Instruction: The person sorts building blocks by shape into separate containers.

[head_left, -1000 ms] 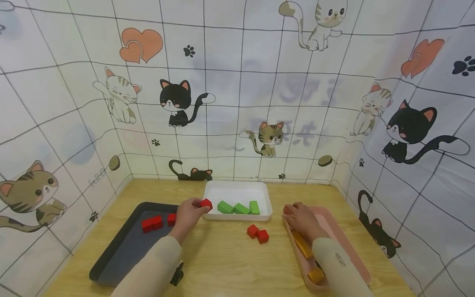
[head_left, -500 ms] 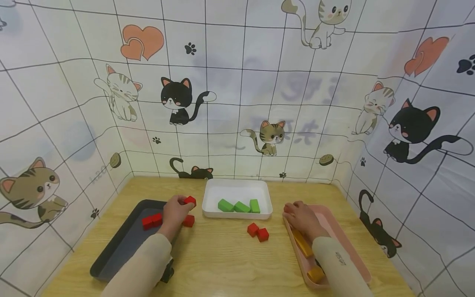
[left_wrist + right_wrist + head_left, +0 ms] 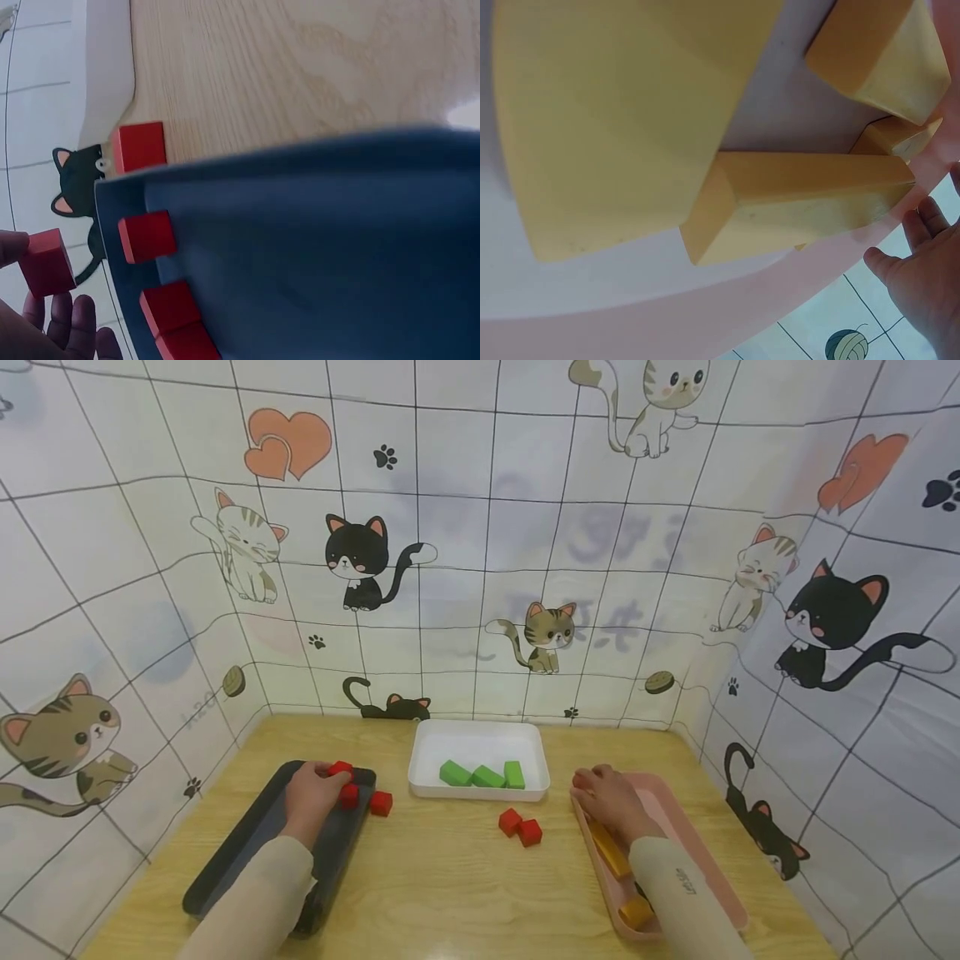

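My left hand (image 3: pixel 306 802) pinches a red cube (image 3: pixel 340 768) between thumb and fingers, over the far end of the dark tray (image 3: pixel 337 860). In the left wrist view the held cube (image 3: pixel 47 262) is near the tray's short wall. Three red cubes lie inside along that end, one of them a lone cube (image 3: pixel 148 236). Another red cube (image 3: pixel 381 803) sits on the table just outside the tray's right rim. My right hand (image 3: pixel 611 802) lies at the far left corner of the pink tray (image 3: pixel 697 860), fingers loosely bent with nothing visible in them. Yellow blocks (image 3: pixel 802 199) lie in that tray.
A white tray (image 3: pixel 480 739) at the back holds three green blocks (image 3: pixel 488 777). In front of it, two red cubes (image 3: pixel 521 827) touch on the wooden table (image 3: pixel 450 885). A cat-print sheet (image 3: pixel 450 527) forms walls behind and at both sides.
My left hand has carried the red cube leftward from beside the white tray to over the dark tray, uncovering the cube outside its rim. The right hand has stayed in place.
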Motion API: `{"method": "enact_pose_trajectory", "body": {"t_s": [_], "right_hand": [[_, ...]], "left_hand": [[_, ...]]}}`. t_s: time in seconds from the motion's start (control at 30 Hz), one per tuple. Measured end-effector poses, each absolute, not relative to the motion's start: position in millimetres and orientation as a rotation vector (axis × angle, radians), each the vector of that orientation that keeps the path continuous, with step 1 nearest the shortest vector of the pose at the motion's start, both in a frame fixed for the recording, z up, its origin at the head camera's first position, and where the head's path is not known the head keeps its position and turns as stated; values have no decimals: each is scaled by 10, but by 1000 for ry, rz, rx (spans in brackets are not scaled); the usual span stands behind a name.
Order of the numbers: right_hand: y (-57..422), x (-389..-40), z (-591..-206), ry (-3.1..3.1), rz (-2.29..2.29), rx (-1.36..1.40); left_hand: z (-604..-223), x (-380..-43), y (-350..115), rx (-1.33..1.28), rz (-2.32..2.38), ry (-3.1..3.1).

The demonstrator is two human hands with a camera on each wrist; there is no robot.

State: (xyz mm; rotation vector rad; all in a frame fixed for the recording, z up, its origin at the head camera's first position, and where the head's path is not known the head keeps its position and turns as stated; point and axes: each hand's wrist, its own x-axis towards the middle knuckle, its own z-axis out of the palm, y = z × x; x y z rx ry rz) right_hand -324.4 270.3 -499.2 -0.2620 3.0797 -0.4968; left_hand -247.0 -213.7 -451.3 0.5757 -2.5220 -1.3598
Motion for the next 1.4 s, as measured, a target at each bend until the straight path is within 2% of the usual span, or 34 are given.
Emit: {"method": "enact_pose_trajectory", "body": {"t_s": [0.73,1.4], "right_hand": [[2675,-3184,-4958,3082,-499,-281],[2690,-3186,-4986,3096,-520,-270]], "left_hand": [[-4622,-2267,-2277,731,-1256,-2662],[-4524,-2371,-2067,548,-1367,-2612]]}}
